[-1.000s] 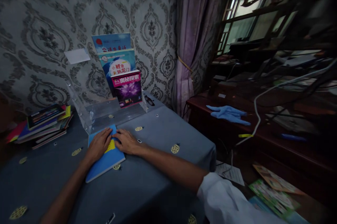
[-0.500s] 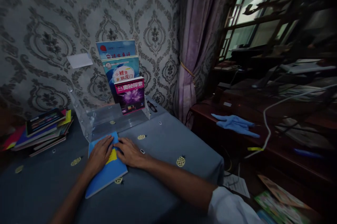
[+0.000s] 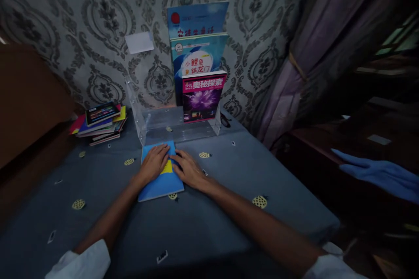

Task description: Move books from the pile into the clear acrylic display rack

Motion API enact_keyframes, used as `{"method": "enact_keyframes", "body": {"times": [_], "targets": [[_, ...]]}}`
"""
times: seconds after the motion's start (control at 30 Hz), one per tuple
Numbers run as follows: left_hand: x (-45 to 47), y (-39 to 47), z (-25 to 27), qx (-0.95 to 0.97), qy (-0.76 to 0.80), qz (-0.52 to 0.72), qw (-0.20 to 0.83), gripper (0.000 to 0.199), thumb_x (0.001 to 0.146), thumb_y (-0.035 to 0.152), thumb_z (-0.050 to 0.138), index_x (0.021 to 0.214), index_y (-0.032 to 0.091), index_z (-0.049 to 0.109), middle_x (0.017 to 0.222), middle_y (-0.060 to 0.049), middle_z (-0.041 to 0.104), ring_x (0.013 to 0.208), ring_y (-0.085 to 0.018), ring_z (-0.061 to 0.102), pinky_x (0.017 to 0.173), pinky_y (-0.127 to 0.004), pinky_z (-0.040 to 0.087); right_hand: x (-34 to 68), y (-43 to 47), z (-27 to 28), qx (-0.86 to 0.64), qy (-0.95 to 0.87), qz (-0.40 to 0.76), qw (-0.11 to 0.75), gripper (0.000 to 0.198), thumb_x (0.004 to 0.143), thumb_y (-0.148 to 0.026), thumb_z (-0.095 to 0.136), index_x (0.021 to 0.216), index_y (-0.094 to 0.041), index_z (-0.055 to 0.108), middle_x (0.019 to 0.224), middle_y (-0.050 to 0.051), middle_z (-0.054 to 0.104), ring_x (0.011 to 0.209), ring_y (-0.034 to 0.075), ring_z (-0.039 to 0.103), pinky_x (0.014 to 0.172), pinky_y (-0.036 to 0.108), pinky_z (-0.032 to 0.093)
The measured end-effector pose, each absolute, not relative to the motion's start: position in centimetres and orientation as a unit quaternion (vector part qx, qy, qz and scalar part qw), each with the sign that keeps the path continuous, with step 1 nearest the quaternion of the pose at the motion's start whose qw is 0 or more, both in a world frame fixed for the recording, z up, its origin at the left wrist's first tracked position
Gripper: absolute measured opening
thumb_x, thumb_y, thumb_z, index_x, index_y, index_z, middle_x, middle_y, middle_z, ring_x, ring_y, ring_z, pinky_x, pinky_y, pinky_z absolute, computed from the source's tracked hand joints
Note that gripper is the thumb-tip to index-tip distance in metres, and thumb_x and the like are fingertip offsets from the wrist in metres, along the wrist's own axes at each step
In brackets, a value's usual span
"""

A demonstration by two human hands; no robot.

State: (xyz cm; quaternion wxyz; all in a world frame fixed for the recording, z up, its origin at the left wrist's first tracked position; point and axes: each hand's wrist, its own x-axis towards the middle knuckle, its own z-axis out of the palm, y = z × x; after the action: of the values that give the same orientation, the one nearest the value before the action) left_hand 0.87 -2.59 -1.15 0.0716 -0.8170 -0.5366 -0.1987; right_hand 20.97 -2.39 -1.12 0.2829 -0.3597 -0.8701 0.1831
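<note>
The rack point(image 3: 193, 130) leaves room beside 3 books point(image 3: 197, 64).

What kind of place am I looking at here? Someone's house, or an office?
Probably a room in a home, though I can't be sure. The homely signs are the ornate patterned wallpaper, the purple curtain tied back beside it, and the tablecloth printed with pineapples.

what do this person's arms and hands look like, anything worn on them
The left hand and right hand are ungloved, with five-fingered shapes and no visible rings or watch. The left sleeve and right sleeve are pale, near-white cloth, leaving the forearms uncovered.
</note>
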Motion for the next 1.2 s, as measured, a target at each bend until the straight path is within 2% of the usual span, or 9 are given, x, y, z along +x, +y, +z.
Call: {"method": "enact_keyframes", "body": {"times": [0.23,0.47,1.0,1.2], "targets": [[1.11,-2.83,-0.73,-0.815,-0.545,-0.190,0.059,0.040,0.102,0.029,0.039,0.135,0.017,0.058,0.142,-0.011,0.060,0.134,-0.025,0.054,0.114,-0.045,0.042,21.25,-2.16,-1.63,-0.342,-0.872,0.189,0.297,0.040,0.094,-0.022,0.054,0.134,-0.019,0.061,0.143,0.015,0.053,0.131,0.027,0.052,0.112,0.047,0.041],[1.14,-2.93,-0.65,-0.817,-0.540,-0.195,0.061,0.040,0.103,0.031,0.039,0.135,0.016,0.058,0.142,-0.011,0.060,0.134,-0.025,0.054,0.115,-0.044,0.041,21.18,-2.14,-1.66,-0.342,-0.875,0.184,0.290,0.038,0.096,-0.024,0.053,0.132,-0.015,0.063,0.141,0.018,0.054,0.132,0.028,0.051,0.113,0.046,0.041],[1.30,-3.09,-0.33,-0.815,-0.544,-0.190,0.052,0.042,0.104,0.034,0.036,0.136,0.017,0.058,0.143,-0.011,0.059,0.135,-0.024,0.053,0.115,-0.044,0.040,21.31,-2.07,-1.98,-0.336,-0.873,0.180,0.305,0.038,0.097,-0.025,0.052,0.132,-0.020,0.062,0.141,0.016,0.055,0.131,0.028,0.052,0.111,0.049,0.043],[1.16,-3.09,-0.54,-0.816,-0.543,-0.191,0.053,0.042,0.104,0.033,0.036,0.137,0.018,0.057,0.143,-0.011,0.059,0.135,-0.023,0.053,0.116,-0.045,0.039,21.28,-2.12,-1.76,-0.338,-0.875,0.179,0.297,0.037,0.097,-0.025,0.051,0.131,-0.017,0.063,0.141,0.018,0.054,0.131,0.029,0.052,0.111,0.048,0.043]]}}
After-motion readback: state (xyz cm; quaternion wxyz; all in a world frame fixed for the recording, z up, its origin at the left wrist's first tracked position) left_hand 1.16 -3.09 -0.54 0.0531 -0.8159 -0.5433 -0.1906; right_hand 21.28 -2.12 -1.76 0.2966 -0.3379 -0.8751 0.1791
